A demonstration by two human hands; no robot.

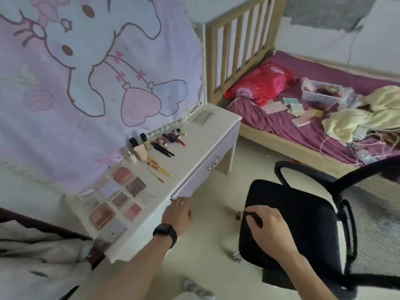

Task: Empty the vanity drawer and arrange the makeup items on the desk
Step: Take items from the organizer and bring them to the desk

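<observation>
So, where's the makeup?

On the bench (194,144): palettes (121,198) at the near end, brushes (159,169) in the middle, pencils (162,149) and bottles (143,137) farther off.

And your hands?

My left hand (179,211) is at the near end of the lavender drawer front (201,172), fingers curled; I can't tell whether they hold it. My right hand (263,223) grips the left edge of the black chair seat (303,213).
</observation>
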